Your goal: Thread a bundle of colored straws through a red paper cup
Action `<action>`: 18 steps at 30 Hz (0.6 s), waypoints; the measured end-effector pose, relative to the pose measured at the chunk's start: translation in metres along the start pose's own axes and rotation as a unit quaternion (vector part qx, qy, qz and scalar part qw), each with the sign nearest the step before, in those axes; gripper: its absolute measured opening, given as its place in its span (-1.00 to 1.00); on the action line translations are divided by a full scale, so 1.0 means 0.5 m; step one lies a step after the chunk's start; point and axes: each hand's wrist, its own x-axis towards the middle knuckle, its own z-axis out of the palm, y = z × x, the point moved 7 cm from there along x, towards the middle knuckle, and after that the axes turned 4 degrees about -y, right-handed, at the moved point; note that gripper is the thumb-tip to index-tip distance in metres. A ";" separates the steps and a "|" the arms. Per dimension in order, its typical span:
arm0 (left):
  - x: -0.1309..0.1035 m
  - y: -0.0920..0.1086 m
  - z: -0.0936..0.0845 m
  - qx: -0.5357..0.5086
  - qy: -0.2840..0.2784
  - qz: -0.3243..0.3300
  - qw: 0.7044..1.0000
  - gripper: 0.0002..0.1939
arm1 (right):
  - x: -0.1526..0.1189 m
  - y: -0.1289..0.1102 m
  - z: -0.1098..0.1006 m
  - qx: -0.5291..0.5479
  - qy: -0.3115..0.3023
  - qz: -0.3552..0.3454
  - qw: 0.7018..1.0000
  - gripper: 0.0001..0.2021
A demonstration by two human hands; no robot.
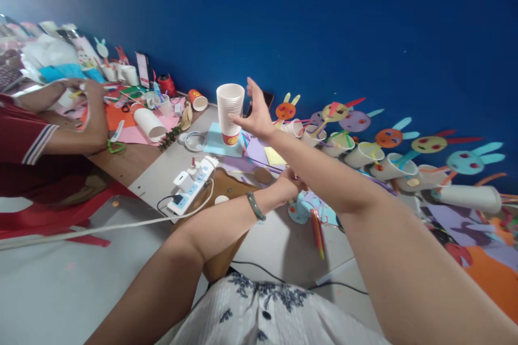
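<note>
A tall stack of white paper cups [230,108] with a red band near its base stands upright by the blue wall. My right hand [259,110] is at its right side, fingers spread and raised, the thumb overlapping the cups' edge; whether it touches them I cannot tell. My left hand [285,186], below a green bangle [255,206], is curled low over the table, partly hidden behind my right forearm. What it holds is not clear. Just beyond it lie light-blue paper cutouts [303,207] and a bundle of coloured strips [318,232].
Paper rabbit figures in white cups [364,153] line the wall at right. A white power strip [193,186] with plugs and a roll of clear tape [195,141] are at left. A co-worker's arm [76,137] rests among craft papers. A phone [265,99] is behind my right hand.
</note>
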 end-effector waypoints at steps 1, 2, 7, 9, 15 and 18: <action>0.003 -0.001 -0.001 0.017 -0.001 -0.009 1.000 -0.81 | 0.012 -0.028 -0.017 -0.065 -0.015 -0.042 0.997 -0.11; 0.004 -0.001 -0.001 0.035 -0.002 -0.018 0.999 -0.81 | 0.025 -0.052 -0.030 -0.121 -0.038 -0.070 0.989 -0.27; 0.000 0.008 -0.004 0.100 0.009 -0.039 0.994 -0.86 | 0.095 -0.112 -0.049 -0.262 -0.181 -0.080 0.944 -0.78; -0.002 0.012 -0.003 0.114 0.009 -0.043 0.992 -0.87 | 0.115 -0.130 -0.041 -0.286 -0.232 -0.088 0.925 -0.82; -0.001 0.011 -0.002 0.141 0.001 -0.043 0.989 -0.87 | 0.145 -0.169 -0.023 -0.315 -0.321 -0.090 0.889 -0.68; 0.000 0.010 -0.003 0.149 -0.008 -0.037 0.988 -0.89 | 0.153 -0.171 -0.018 -0.325 -0.329 -0.067 0.884 -0.58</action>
